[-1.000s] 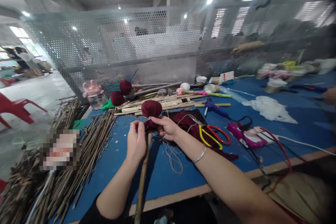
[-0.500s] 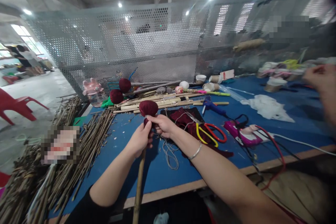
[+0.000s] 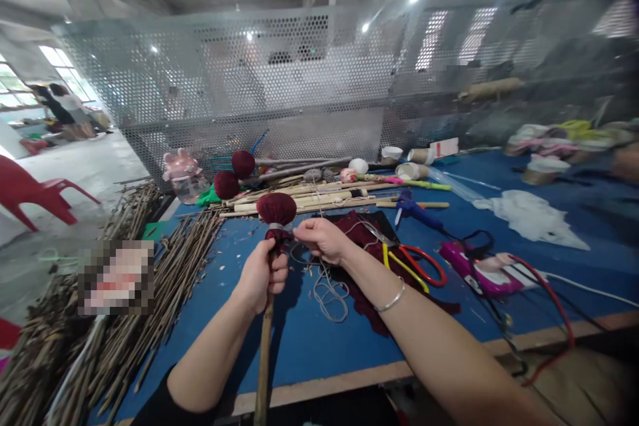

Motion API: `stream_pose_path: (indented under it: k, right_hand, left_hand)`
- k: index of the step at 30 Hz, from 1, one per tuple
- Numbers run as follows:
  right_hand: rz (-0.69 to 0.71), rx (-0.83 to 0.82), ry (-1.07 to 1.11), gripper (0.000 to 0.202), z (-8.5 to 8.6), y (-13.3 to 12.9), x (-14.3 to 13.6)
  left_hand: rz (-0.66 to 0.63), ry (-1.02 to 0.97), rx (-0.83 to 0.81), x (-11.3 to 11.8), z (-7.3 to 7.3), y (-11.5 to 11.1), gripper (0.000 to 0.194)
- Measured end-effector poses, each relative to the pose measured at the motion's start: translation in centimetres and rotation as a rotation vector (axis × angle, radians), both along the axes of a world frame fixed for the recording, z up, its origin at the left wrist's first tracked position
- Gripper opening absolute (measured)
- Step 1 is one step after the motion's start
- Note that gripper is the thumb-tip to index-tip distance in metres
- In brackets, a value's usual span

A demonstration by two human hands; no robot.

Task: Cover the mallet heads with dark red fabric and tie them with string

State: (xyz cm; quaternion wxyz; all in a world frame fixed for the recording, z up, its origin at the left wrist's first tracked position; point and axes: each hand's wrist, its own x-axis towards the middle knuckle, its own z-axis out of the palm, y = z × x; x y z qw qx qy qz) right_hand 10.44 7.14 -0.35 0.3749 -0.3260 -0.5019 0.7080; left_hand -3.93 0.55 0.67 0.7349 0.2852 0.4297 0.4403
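Parting hands, head view: half a second ago the left hand (image 3: 259, 276) and right hand (image 3: 324, 239) met just below the dark red ball (image 3: 276, 208); now the left sits lower and the right stands apart.
Exposed neck: with the hands separated, a grey band (image 3: 277, 226) shows around the neck, directly under the ball, above the gathered cloth (image 3: 279, 236).
Meaning for the work: judged as one hand steadying while the other controls the cord; whether the band is secured cannot be told.
Ball position: at the upper end of the stick (image 3: 264, 346), which runs toward 6 o'clock, tilted slightly.
Left-hand pose: forearm enters from 7 o'clock; fingers curled closed around the stick and lower gathers, thumb uppermost.
Right-hand pose: forearm enters from 4 o'clock, wrist raised; thumb and forefinger pressed together beside the neck, apparently pinching the grey cord (image 3: 332, 309); the strand is too fine to trace fully.
Loose cord: coiled on the tabletop (image 3: 319, 359), 5 o'clock from the ball.
Dark red cloth (image 3: 364, 303): spread at 4 o'clock.
Scissors (image 3: 423, 253): handles between 3 and 4 o'clock, beside the cloth.
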Motion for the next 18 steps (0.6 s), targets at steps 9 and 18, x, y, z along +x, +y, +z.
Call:
stream_pose_path:
  k: [9,18]
  right_hand:
    - [0.105,-0.074,0.188,0.033,-1.2,-1.3,-1.6]
    - [0.131,-0.077,0.198,0.034,-1.8,-1.3,-1.1]
  left_hand:
    - [-0.463,-0.525,-0.026,-1.5,-0.3,-0.9,0.025]
    - [-0.518,-0.339,0.012,-1.1,-1.4,0.1,0.029]
